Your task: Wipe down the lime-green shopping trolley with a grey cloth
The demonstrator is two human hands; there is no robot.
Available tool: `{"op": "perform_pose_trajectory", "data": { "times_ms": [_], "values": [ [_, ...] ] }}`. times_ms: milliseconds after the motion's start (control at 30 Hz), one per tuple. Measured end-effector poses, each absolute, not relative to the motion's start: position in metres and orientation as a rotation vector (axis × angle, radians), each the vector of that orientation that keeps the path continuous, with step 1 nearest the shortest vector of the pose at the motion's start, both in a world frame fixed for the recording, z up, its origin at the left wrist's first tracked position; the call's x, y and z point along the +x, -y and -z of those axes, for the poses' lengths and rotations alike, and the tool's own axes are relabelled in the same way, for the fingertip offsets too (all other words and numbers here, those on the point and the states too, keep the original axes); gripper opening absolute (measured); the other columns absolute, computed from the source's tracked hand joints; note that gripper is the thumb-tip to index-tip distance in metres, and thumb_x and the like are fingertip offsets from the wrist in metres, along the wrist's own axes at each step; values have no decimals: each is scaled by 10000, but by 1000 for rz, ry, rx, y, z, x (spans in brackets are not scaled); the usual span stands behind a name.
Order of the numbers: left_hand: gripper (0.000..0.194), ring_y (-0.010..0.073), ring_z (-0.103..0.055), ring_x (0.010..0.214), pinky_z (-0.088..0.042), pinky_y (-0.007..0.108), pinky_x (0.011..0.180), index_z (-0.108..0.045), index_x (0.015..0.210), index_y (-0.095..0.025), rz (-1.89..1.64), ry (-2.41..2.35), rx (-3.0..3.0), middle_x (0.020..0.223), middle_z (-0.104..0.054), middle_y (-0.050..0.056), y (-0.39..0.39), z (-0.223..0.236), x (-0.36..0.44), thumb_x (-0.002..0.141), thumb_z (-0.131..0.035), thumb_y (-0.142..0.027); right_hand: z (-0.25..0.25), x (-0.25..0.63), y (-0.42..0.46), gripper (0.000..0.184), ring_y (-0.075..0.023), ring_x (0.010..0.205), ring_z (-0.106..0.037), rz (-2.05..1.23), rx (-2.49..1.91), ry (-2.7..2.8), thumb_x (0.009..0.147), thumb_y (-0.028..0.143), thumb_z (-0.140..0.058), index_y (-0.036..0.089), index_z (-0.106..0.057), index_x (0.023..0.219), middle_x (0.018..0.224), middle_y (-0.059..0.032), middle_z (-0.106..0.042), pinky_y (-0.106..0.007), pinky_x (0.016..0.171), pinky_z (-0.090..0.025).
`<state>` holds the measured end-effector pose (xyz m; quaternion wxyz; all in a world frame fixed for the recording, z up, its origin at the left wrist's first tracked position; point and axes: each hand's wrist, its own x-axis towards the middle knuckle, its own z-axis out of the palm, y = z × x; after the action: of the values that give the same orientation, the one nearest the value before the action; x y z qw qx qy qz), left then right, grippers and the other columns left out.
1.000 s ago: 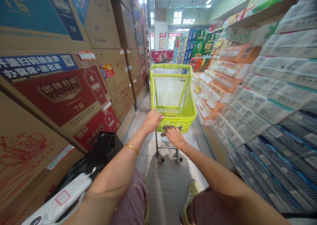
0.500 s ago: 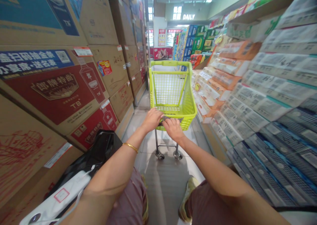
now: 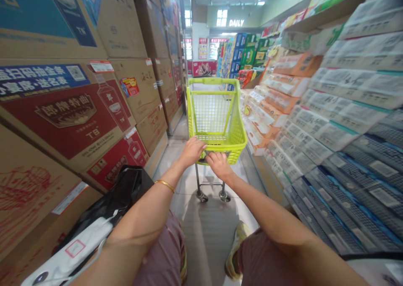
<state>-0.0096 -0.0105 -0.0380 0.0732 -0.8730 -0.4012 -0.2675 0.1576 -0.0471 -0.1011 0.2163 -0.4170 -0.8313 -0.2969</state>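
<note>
A lime-green shopping cart [image 3: 236,128] on thin metal legs and small wheels stands in front of me in the aisle. Its mesh basket has no goods visible in it. My left hand [image 3: 192,151], with a gold bangle at the wrist, is closed over the left part of the near edge. Close beside it, my right hand [image 3: 218,164] has its fingers curled over the same edge, near the dark handle strip. The undersides of both grips are hidden.
Stacked cartons [image 3: 66,114] line the left side. Paper packs [image 3: 343,110] slope up on the right. A black bag [image 3: 132,181] and a white power bank with a cable [image 3: 75,248] are by my left arm. Tiled floor [image 3: 204,223] runs between.
The cart and both hands have shifted slightly left in view, along with the shelves. Both hands stay on the cart's near edge.
</note>
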Motion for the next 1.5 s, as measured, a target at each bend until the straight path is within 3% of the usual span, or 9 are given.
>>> {"op": "perform_pose_trajectory", "data": {
  "times_ms": [267, 633, 900, 1133, 1500],
  "values": [
    [305, 198, -544, 863, -405, 380, 907, -633, 875, -178, 791, 1160, -2647, 849, -670, 54, 12, 35, -5, 933, -361, -300, 71, 161, 45, 242, -204, 926, -425, 783, -1208, 2047, 937, 230, -399, 214, -619, 1036, 987, -75, -601, -355, 832, -257],
    [302, 198, -556, 921, -369, 419, 992, -639, 939, -190, 707, 1201, -2668, 903, -677, 57, 18, 31, -2, 933, -351, -280, 135, 162, 51, 242, -182, 821, -429, 706, -1166, 2474, 941, 182, -379, 200, -618, 903, 864, -49, -594, -334, 742, -265],
    [327, 190, -507, 1099, -298, 430, 1093, -602, 1059, -182, 728, 1000, -2701, 1092, -633, 63, 19, 22, -10, 944, -318, -298, 96, 163, 53, 237, -185, 865, -439, 808, -1086, 2210, 941, 211, -392, 200, -628, 945, 949, -62, -620, -348, 809, -246],
    [337, 197, -499, 1047, -357, 421, 1055, -594, 815, -179, 757, 1013, -2731, 862, -624, 64, 17, 27, -7, 943, -296, -270, 75, 157, 50, 245, -205, 947, -442, 747, -1188, 2029, 932, 240, -404, 223, -617, 1051, 1002, -85, -595, -361, 848, -246],
    [314, 190, -525, 932, -377, 395, 1030, -597, 791, -157, 711, 1035, -2662, 820, -614, 65, 18, 26, 2, 935, -331, -245, 127, 162, 57, 232, -177, 861, -433, 708, -1158, 2457, 947, 203, -369, 192, -600, 926, 916, -54, -587, -328, 786, -272]
  ]
}}
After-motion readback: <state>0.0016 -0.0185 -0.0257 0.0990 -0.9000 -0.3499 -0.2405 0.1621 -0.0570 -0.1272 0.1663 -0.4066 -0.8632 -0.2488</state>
